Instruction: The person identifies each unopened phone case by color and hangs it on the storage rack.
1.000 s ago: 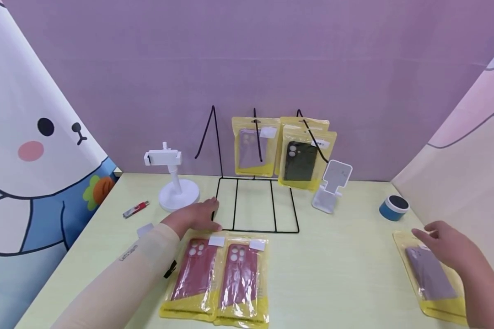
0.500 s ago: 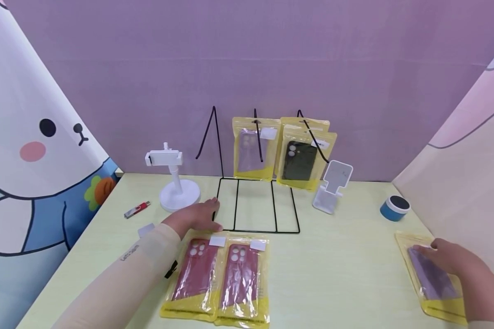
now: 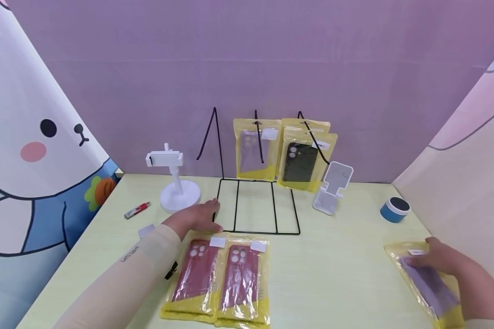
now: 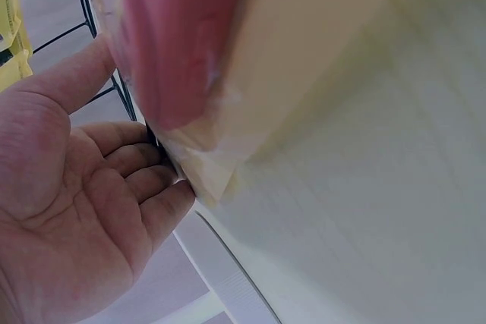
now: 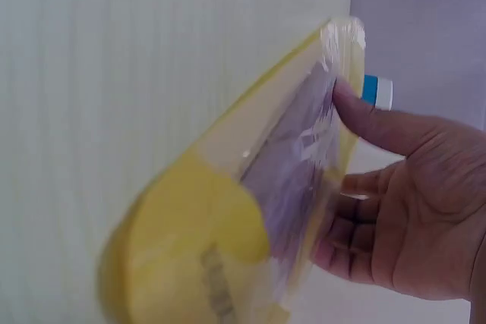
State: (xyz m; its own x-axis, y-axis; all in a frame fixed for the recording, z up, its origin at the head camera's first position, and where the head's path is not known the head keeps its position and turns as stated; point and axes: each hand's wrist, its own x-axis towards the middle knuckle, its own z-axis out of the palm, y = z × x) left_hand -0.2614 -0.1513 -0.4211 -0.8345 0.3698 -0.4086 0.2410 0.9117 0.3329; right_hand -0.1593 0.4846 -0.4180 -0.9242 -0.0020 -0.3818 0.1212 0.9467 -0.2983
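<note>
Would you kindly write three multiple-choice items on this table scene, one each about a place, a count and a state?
1. Where does the left hand rest?
A. at the front left corner of the black wire rack
B. on the blue-and-white round object
C. on the red USB stick

2. How many red phone-case packets lie flat in front of the rack?
A. one
B. two
C. four

3. What is the state of the purple phone-case packet?
A. hanging on the rack
B. lying untouched
C. gripped by the right hand and tilted off the table

Answers:
1 A, its fingers lie at the rack's base.
2 B, two packets lie side by side.
3 C, thumb and fingers pinch it in the right wrist view.
</note>
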